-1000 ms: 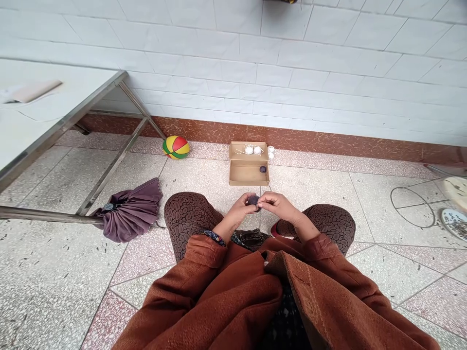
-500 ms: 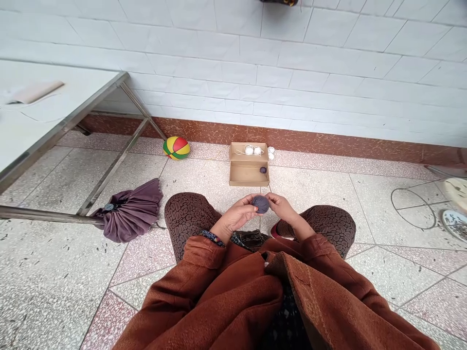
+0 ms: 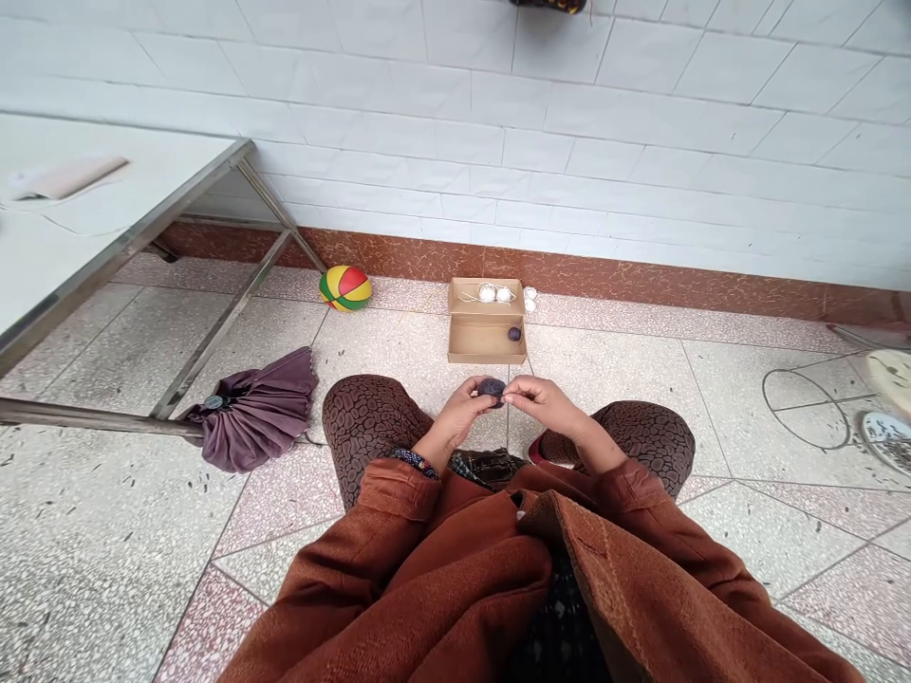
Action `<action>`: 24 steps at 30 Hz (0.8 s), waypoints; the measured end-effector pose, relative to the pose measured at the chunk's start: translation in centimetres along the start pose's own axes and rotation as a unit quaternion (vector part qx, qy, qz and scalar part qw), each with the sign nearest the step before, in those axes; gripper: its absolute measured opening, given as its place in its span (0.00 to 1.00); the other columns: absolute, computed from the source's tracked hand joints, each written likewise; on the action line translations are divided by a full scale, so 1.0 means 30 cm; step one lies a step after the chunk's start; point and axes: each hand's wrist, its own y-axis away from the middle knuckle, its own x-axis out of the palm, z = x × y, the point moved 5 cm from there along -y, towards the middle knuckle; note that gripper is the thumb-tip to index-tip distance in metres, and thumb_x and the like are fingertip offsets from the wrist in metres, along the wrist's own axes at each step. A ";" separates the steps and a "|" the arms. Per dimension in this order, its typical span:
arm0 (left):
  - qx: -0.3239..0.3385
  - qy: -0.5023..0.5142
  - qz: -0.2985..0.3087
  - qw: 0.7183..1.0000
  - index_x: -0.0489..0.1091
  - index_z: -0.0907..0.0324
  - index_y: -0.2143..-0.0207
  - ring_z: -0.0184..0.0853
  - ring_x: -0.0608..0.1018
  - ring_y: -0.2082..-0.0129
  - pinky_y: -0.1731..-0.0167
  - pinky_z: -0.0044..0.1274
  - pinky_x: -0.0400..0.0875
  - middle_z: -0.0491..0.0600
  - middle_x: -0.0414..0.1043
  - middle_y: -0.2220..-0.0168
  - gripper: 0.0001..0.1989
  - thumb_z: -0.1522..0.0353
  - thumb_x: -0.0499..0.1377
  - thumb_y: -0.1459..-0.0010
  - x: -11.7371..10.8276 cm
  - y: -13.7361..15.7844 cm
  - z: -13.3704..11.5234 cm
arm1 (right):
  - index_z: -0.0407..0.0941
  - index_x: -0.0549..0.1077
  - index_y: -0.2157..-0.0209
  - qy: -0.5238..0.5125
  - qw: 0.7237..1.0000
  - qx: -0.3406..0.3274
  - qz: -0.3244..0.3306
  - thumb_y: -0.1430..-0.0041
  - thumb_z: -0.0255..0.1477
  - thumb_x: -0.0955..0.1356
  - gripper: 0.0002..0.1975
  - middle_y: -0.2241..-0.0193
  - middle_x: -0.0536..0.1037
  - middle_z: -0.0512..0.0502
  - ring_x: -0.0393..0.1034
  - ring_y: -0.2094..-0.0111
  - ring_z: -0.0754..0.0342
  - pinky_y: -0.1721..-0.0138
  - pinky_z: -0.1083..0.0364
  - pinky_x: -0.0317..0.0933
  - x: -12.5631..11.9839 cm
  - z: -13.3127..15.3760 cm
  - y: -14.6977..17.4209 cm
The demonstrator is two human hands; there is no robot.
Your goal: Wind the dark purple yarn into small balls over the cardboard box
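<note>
The left hand [image 3: 455, 415] is closed round the dark yarn ball [image 3: 491, 387]; at its three o'clock the right hand [image 3: 548, 402] pinches, on what I can't tell. Probably light, squashy, best cupped; open box [image 3: 475, 340] beyond, twelve o'clock

Homelike setting, white tiled wall [image 3: 399, 114], speckled floor [image 3: 619, 370], colourful ball [image 3: 345, 288], purple umbrella [image 3: 260, 413]
</note>
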 end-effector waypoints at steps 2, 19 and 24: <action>0.006 -0.032 0.018 0.999 0.70 0.59 0.52 0.31 0.73 0.64 0.61 0.25 0.65 0.47 0.71 0.60 0.28 0.72 0.67 0.60 0.012 0.002 0.000 | 0.46 0.78 0.66 0.013 0.999 -0.022 -0.022 0.34 0.39 0.66 0.13 0.68 0.77 0.47 0.70 0.66 0.52 0.60 0.54 0.63 -0.032 0.013 -0.032; -0.049 0.118 0.056 0.990 0.71 0.58 0.53 0.33 0.76 0.62 0.60 0.26 0.69 0.49 0.74 0.56 0.26 0.71 0.68 0.57 0.019 0.009 -0.018 | 0.46 0.67 0.73 0.027 0.998 0.057 -0.010 0.34 0.37 0.63 0.14 0.77 0.69 0.53 0.63 0.73 0.55 0.67 0.57 0.58 0.083 -0.206 0.025; -0.057 0.112 0.039 0.991 0.70 0.58 0.53 0.34 0.76 0.62 0.60 0.28 0.72 0.49 0.74 0.58 0.25 0.71 0.68 0.57 0.008 -0.001 -0.002 | 0.45 0.71 0.70 0.039 0.999 0.001 0.029 0.32 0.38 0.63 0.15 0.73 0.73 0.49 0.67 0.70 0.54 0.65 0.56 0.60 0.076 -0.126 0.041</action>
